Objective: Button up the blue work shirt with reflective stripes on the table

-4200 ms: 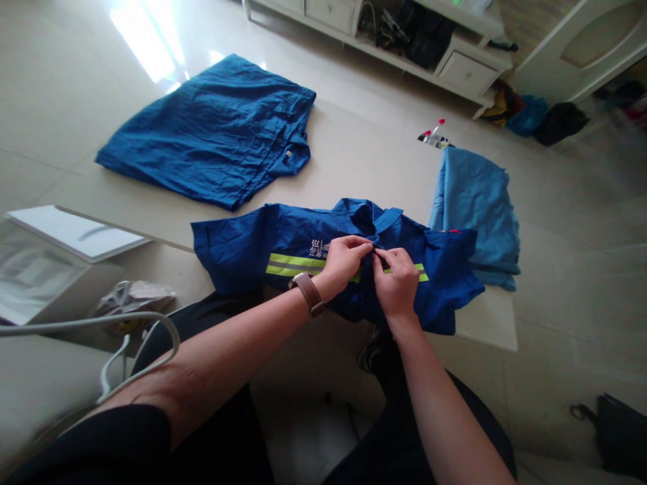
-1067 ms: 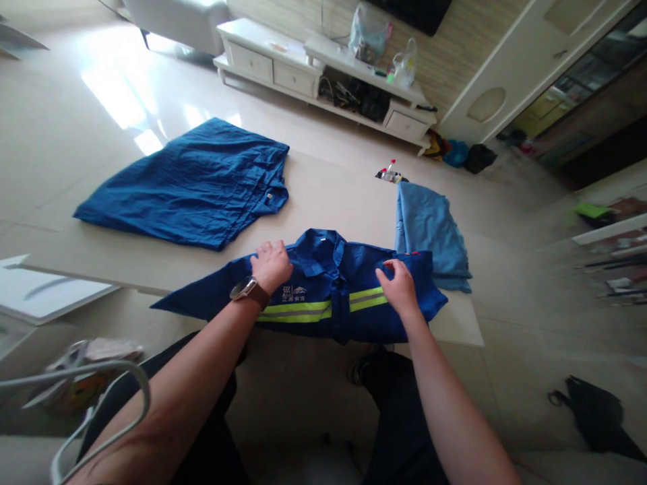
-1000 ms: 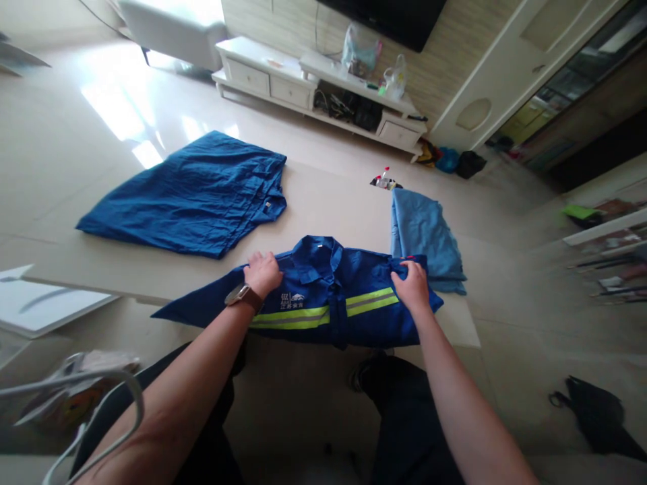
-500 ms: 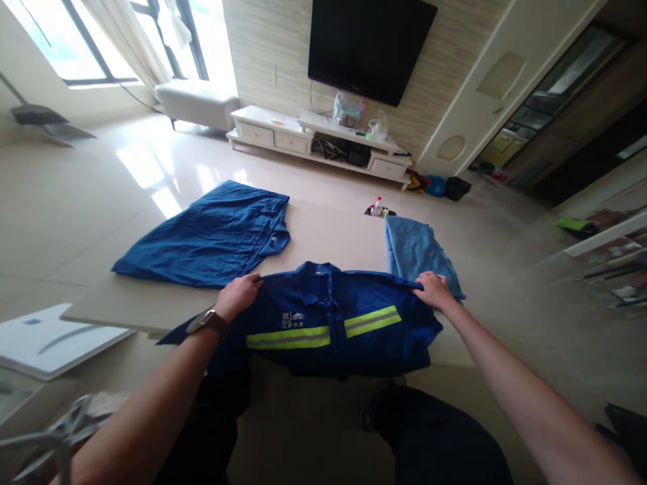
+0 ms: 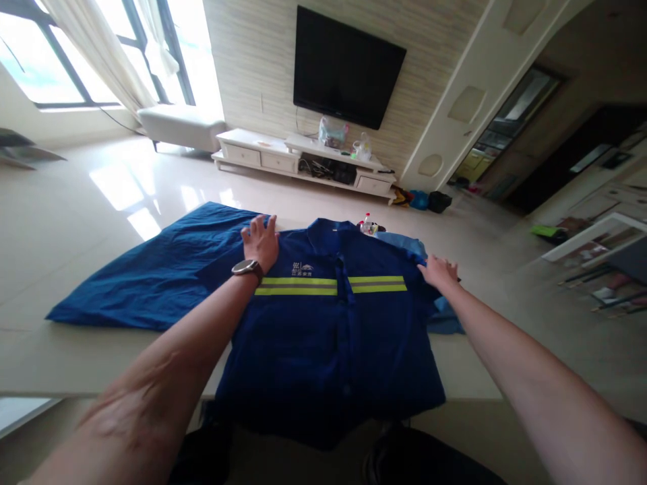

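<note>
A dark blue work jacket [image 5: 303, 337] with yellow-green reflective bands and a white chest logo lies front up, its collar [image 5: 331, 236] at the far side and its hem hanging over the near table edge. My left hand [image 5: 261, 244], a watch on its wrist, rests at the jacket's shoulder on the left, fingers spread apart. At the opposite shoulder, my right hand [image 5: 441, 271] pinches the cloth near the sleeve. A second blue garment [image 5: 151, 269] lies flat to the left, partly beneath my left hand. Light blue cloth [image 5: 404, 241] shows behind the jacket on the right.
The pale table [image 5: 30, 364] runs across in front of me. Bottles with red caps [image 5: 366, 223] stand beyond it. Farther back are a white TV cabinet [image 5: 242, 156], a wall television [image 5: 348, 67] and a grey bench [image 5: 182, 126]. Chairs [image 5: 624, 263] stand at the right.
The jacket has moved forward and been laid flatter across the table, now covering part of the light blue cloth. Both hands moved forward with it. My left hand's fingers have spread from their grip.
</note>
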Available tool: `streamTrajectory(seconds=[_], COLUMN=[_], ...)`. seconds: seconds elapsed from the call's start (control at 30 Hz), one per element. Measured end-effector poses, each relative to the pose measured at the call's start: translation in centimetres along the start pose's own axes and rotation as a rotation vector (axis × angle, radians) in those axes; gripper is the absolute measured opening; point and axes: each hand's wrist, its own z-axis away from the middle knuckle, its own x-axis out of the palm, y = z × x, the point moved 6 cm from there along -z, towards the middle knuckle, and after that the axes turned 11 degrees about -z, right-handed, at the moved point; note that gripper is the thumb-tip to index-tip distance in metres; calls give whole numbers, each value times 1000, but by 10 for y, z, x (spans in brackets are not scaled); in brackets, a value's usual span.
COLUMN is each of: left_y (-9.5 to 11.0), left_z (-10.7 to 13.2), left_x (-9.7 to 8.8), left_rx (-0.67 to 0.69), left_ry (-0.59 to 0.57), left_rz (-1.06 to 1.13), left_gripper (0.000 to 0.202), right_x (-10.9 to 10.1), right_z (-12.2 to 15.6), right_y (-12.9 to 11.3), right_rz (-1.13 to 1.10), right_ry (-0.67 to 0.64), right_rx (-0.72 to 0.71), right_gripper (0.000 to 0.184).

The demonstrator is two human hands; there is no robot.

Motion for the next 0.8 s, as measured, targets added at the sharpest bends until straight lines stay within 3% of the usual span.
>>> streamTrajectory(seconds=[0.07,0.13,0.23,0.33,0.47,0.53,0.6,0.67,0.8], left_y=[17,28,27,17,15,16,16,16,17], left_z=[26,60,103,117,116,115,115,116,115], left_x=[40,80,122,138,137,136,136,137,138], left_rx=[95,237,345,332,330,328,322,320,325], left_ry=[-102,-274,-447,-469,-421,-418,-414,-402,-377], left_rz=[60,98,117,114,117,124,132,143,165], left_gripper=[59,60,59,59,59,58,58,58,59], right_x=[20,42,63,78,93,97,97,96,103], right_z=[4,12,24,36,51,53,50,46,57], right_y=[-35,-78,-147,-211,-274,-284,-275,-253,-203], right_rz=[40,-5,-67,-106,-86,-39,-8,4,23], right_ry=[-3,-87,-147,-192,-263,-292,-292,-272,-265], right_rx=[-77,-213,-418,-584,-837,-925,-929,-884,-812], right_gripper=[47,46,45,57,77,72,55,40,36])
